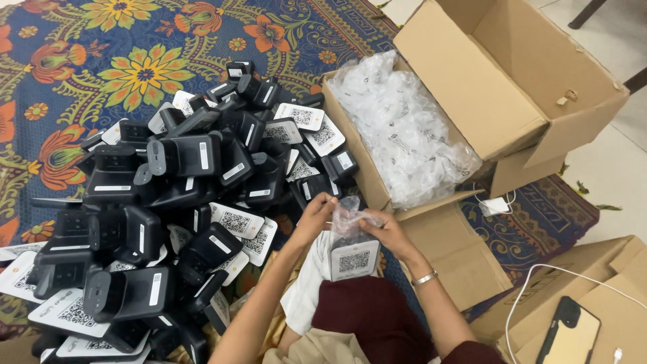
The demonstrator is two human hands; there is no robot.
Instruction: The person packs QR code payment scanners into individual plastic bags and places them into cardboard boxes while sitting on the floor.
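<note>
While a heap of black devices (168, 202) covers the flowered rug (81, 61), the left hand (317, 212) and right hand (385, 232) pinch a bagged device (354, 253) together beside the open carton (431, 128).

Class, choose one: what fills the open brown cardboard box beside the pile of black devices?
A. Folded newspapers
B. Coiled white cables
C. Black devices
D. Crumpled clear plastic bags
D: the open brown cardboard box is heaped with crumpled clear plastic bags; the black devices lie piled outside on the patterned cloth.
</note>
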